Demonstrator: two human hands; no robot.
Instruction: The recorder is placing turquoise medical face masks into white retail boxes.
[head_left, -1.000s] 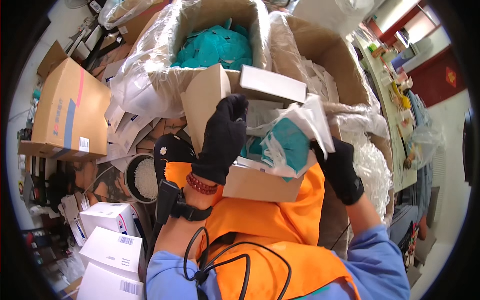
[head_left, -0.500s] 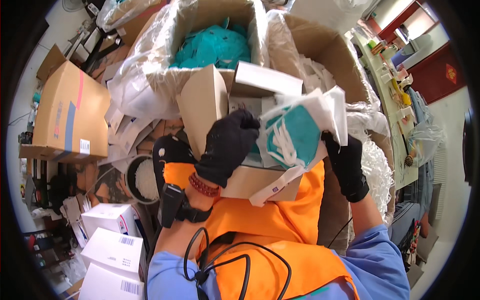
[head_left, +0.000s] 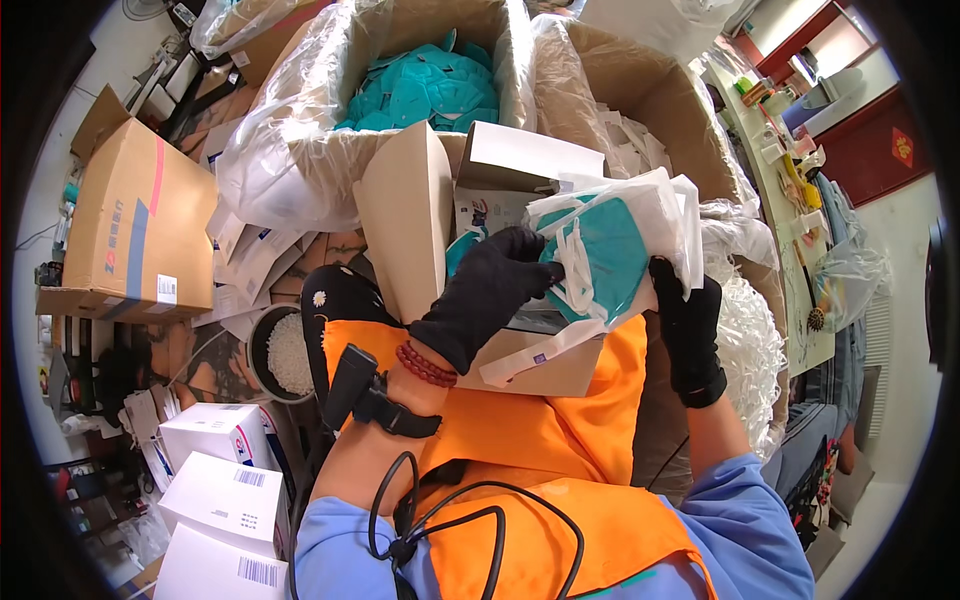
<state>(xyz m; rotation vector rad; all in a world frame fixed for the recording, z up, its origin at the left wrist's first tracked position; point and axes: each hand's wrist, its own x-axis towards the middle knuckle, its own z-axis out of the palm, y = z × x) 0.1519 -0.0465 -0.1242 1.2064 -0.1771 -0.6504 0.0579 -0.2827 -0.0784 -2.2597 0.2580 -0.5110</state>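
On my lap stands an opened small carton (head_left: 407, 225) with its flaps up. Above it is a teal face mask (head_left: 610, 255) with white straps (head_left: 573, 270), lying in a torn white paper wrapper (head_left: 675, 215). My left hand (head_left: 490, 295), in a black glove, is closed with its fingertips pinching at the mask's left edge by the straps. My right hand (head_left: 688, 325), also gloved in black, grips the wrapper at its right side, thumb uppermost. A torn wrapper strip (head_left: 540, 360) hangs over the carton's near side. Another teal piece shows partly inside the carton, behind my left hand.
Ahead, a plastic-lined carton (head_left: 290, 160) holds a heap of teal masks (head_left: 425, 88). Right of it, another lined carton (head_left: 640, 70) contains white wrappers. White straps (head_left: 750, 340) are piled at my right. At left are a bucket of white bits (head_left: 290, 355), white boxes (head_left: 225, 500) and a brown carton (head_left: 150, 220).
My left hand has moved right and slightly down, from a fist over the carton to the mask's edge. The mask and wrapper have shifted slightly right.
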